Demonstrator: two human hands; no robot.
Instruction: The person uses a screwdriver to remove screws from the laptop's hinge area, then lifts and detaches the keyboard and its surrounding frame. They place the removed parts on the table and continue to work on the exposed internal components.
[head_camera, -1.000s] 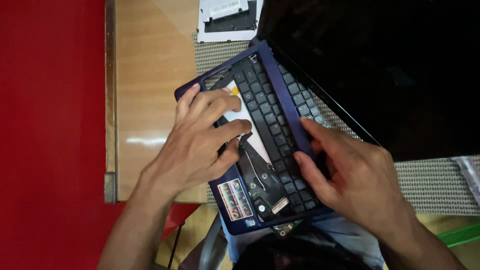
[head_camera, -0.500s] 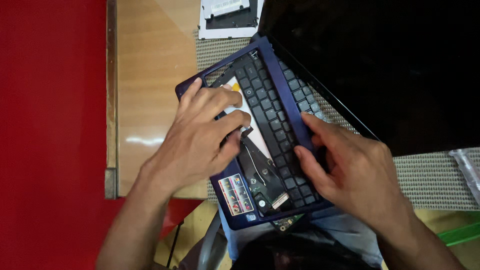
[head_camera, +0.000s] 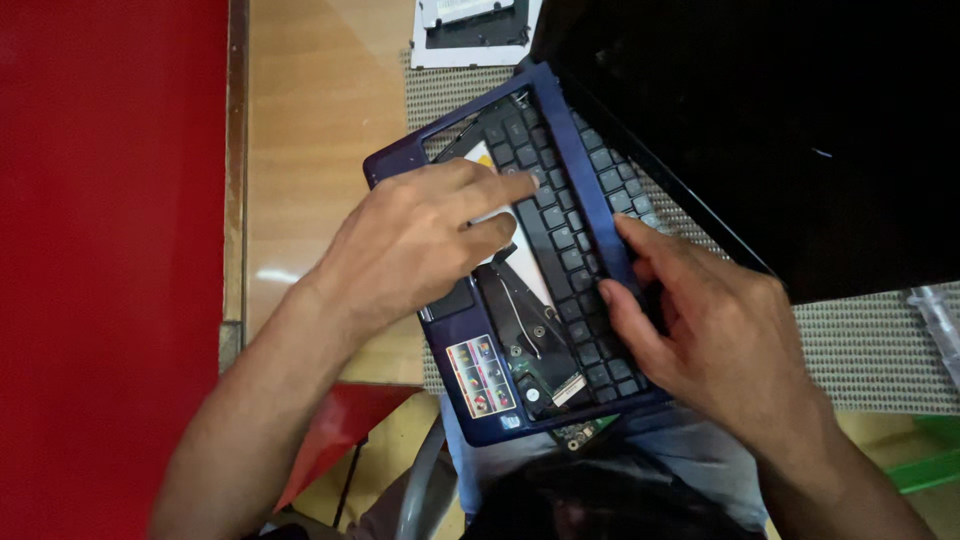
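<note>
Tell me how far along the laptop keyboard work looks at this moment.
Done: the palm-rest area of the blue laptop is open, with internal parts and a ribbon connector exposed. In hand: the left hand rests its fingertips on the keyboard, and the right hand grips the frame's far edge. Left: the keyboard sits in its frame, not lifted out.

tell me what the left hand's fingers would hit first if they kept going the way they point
The left hand points right and slightly up across the laptop's keyboard. Past the keys, its fingers would probably first meet the blue frame strip, before the black screen; depth is unclear.
</note>
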